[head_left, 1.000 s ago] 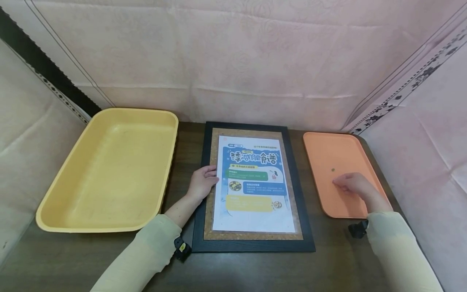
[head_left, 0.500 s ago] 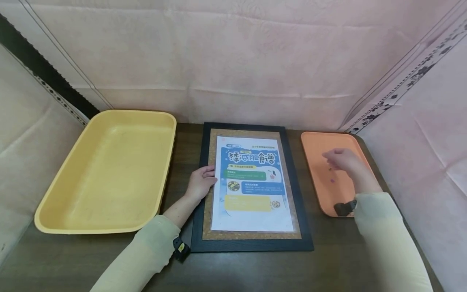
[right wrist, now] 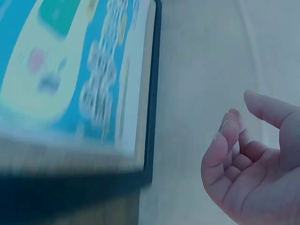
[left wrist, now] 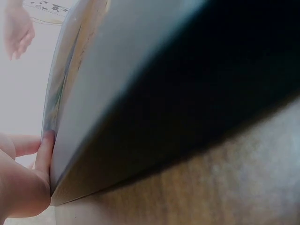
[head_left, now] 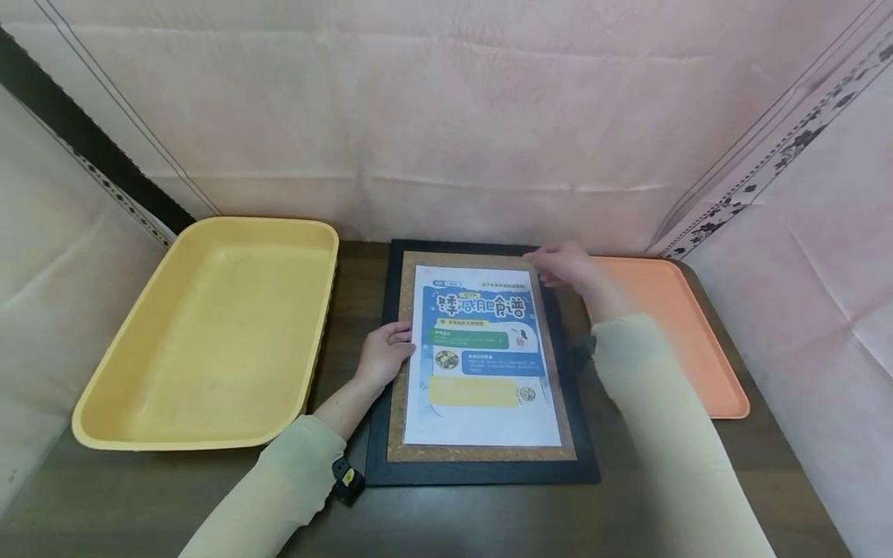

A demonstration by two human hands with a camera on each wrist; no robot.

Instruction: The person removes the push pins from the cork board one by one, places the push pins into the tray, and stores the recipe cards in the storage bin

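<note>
The left hand [head_left: 382,356] lies on the near-left side of a black rectangular frame [head_left: 484,473] holding a tan, speckled cork-like board [head_left: 488,454]. Its fingers are fairly straight, uncurled, with the tips at the left edge of a white and blue printed paper sheet [head_left: 481,428]. In the left wrist view, a fingertip presses against the frame's side.

The right hand [head_left: 567,267] hovers over the frame's far corner on its own side, fingertips near the sheet's corner. The right wrist view shows it apart from the frame, fingers loosely bent and thumb standing off; I cannot tell whether anything small sits between them.

The sheet lies flat on the board between the 2 hands, with Chinese lettering and 1 green, 1 blue and 1 yellow panel.

Left of the left hand is a large, deep yellow rectangular tray [head_left: 216,333]. Under and right of the right forearm is a shallow orange rectangular tray [head_left: 680,325]. Both trays and the frame rest on a dark brown wood-grain surface [head_left: 453,523].
</note>
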